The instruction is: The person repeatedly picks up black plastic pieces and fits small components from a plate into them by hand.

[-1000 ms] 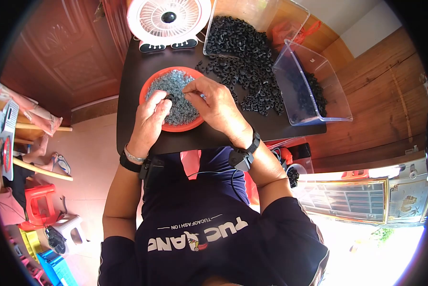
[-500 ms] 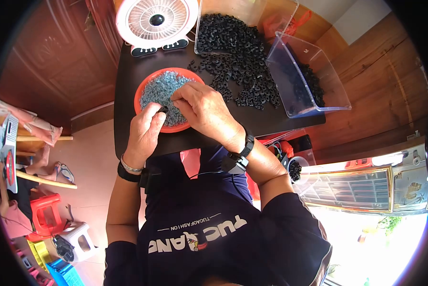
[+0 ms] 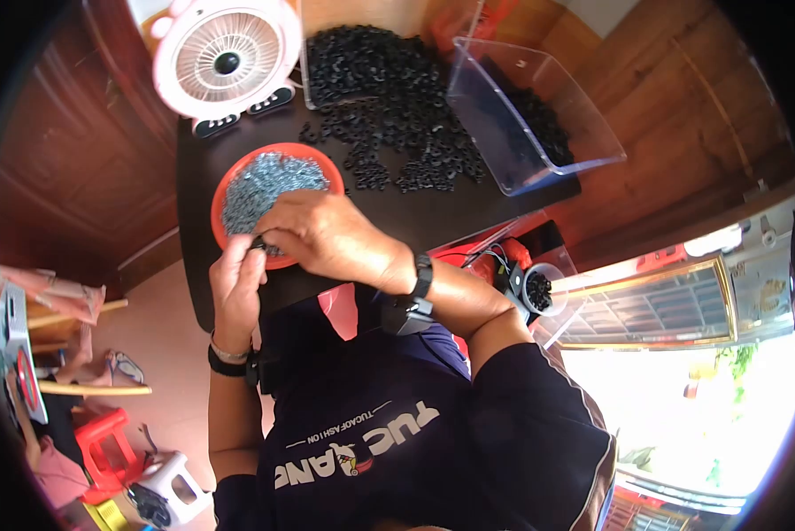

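My left hand (image 3: 237, 285) pinches a small black plastic piece (image 3: 258, 243) between thumb and fingertips, over the near edge of a red bowl (image 3: 218, 208). The fingers of my right hand (image 3: 334, 235) are closed and meet the black piece from the right. Whatever lies between those fingertips is too small to make out. Many small silvery metal pieces (image 3: 269, 184) fill the bowl, partly hidden under my right hand. Beyond it, a large spread of similar small black pieces (image 3: 406, 124) covers the far part of the dark table (image 3: 204, 168).
A pink-and-white fan (image 3: 227, 62) stands at the table's far left. A clear plastic bin (image 3: 539, 115) lies tipped at the right with black pieces inside. Below the table's right side is a tub (image 3: 539, 290) of black pieces. Red and white stools (image 3: 105, 447) stand at lower left.
My right hand has come down to my left hand, closing the gap between their fingertips at the black piece. The whole view has shifted, with the table now further left.
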{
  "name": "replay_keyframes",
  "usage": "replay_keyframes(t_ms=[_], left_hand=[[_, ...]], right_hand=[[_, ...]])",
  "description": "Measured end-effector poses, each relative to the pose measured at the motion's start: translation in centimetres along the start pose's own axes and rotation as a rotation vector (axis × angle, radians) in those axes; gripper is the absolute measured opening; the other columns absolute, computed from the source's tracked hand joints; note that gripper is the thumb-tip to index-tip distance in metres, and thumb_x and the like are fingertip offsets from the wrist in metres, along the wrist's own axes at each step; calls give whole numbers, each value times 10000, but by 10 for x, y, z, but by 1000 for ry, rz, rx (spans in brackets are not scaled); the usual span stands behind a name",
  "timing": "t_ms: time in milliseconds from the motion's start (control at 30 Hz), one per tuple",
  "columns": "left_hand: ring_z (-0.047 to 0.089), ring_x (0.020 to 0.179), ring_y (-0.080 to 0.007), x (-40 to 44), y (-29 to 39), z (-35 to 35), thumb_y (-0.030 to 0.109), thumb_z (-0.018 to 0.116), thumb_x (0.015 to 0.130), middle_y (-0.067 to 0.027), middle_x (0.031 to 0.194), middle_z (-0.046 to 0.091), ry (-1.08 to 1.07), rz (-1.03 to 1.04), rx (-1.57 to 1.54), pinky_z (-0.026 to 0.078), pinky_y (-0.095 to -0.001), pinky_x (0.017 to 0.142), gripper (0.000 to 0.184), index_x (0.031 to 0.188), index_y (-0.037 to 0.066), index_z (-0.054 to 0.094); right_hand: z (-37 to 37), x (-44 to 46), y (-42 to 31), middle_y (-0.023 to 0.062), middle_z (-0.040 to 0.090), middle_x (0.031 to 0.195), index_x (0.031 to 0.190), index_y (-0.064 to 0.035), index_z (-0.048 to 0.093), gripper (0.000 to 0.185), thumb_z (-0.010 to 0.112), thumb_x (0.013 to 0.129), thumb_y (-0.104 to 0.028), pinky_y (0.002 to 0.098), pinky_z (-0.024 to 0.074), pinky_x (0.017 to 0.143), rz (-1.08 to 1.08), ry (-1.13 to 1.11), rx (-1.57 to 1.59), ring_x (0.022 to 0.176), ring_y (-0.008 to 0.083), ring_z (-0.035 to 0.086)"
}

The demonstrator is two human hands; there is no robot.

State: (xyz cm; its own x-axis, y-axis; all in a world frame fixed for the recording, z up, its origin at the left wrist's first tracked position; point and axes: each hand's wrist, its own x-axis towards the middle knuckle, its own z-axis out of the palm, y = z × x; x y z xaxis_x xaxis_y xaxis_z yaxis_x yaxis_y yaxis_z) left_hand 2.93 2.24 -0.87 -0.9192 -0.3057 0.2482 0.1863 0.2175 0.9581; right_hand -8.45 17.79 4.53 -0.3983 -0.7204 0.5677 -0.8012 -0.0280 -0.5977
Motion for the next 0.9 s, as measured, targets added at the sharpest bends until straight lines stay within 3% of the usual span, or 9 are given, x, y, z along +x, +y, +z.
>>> replay_keyframes(t_ms=[133,267,367,467,633,800,900], left_hand=[[431,602,-50,-4,-4,7,297,471,1007,8,736,509,88,-49,-296,335,-188,539,314,1086,4,547],[428,611,-52,-10,-10,12,314,472,1006,4,754,497,81,-69,-321,326,-191,539,331,1085,1,546],[440,587,-66,-13,-10,17,324,514,995,4,692,479,61,-47,-367,336,-208,519,333,1007,-8,550],[451,583,-88,-19,-17,15,319,506,999,-18,700,484,52,4,-390,332,-220,514,330,1012,-10,538],[452,579,-90,-28,-25,6,313,497,1002,-26,703,487,83,-29,-400,330,-219,513,314,987,1,531],[450,576,-87,-29,-28,7,304,490,1004,-24,702,489,70,-34,-401,328,-218,511,298,961,11,525],[449,575,-87,-29,-25,8,294,489,1002,-25,701,491,65,-60,-388,327,-219,511,287,953,13,522]], right_hand=[[14,-11,-11,108,661,1022,1107,-58,668,328,719,784,-88,379,554,800,-35,79,50,930,310,660],[12,-19,-6,90,658,1061,1161,-86,664,392,734,776,-100,381,554,820,-50,29,68,960,302,657],[-5,-22,-7,83,662,1049,1108,-97,686,349,738,763,-94,377,554,819,-33,-46,15,966,298,656],[-38,-26,21,101,669,958,905,-64,692,155,727,755,-79,394,532,818,-7,-27,-194,927,300,644],[-102,-49,76,104,638,841,882,-87,706,108,648,791,-82,408,520,775,245,-42,-687,865,309,628],[-117,-65,92,79,641,919,918,-102,708,150,659,780,-69,397,517,796,246,-201,-567,928,286,617],[-110,-65,94,71,626,949,946,-105,694,182,672,769,-67,389,518,808,190,-270,-662,964,282,609]])
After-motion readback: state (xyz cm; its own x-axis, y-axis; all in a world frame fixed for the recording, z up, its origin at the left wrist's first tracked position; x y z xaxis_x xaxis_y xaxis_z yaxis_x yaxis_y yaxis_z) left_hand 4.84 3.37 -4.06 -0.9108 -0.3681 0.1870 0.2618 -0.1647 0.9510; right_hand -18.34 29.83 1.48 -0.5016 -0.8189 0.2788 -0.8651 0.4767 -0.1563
